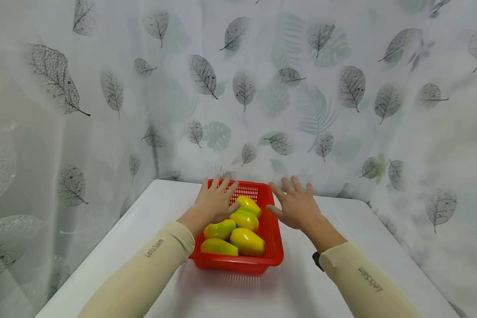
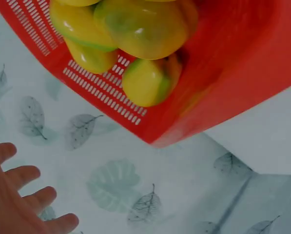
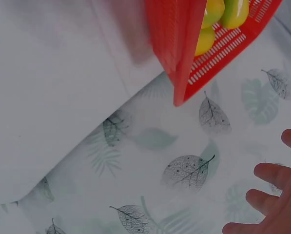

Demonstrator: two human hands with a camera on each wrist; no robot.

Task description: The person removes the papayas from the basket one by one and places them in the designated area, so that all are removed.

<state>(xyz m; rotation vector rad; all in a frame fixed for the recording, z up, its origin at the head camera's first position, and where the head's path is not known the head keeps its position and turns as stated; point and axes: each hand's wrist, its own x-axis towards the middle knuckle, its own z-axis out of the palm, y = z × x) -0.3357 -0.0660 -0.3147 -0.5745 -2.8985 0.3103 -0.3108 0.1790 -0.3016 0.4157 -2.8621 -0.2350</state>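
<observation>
A red plastic basket (image 1: 276, 238) with slotted walls stands on the white table, holding several yellow-green mangoes (image 1: 247, 241). My left hand (image 1: 214, 202) hovers over the basket's left side, fingers spread and straight, hiding part of the rim. To the right of the basket, my right hand (image 1: 296, 205) is held in the air with its fingers spread. Neither hand grips anything. In the left wrist view the mangoes (image 2: 145, 29) lie heaped against the slotted wall, apart from the left fingers (image 2: 40, 199). The right wrist view has the right fingers (image 3: 274, 174) away from the basket (image 3: 182, 73).
The white table (image 1: 314, 282) has its back edge just behind the basket. A leaf-printed curtain (image 1: 262, 88) hangs behind and along both sides. A dark band (image 1: 317, 260) shows at the right wrist, by the beige sleeve (image 1: 365, 278).
</observation>
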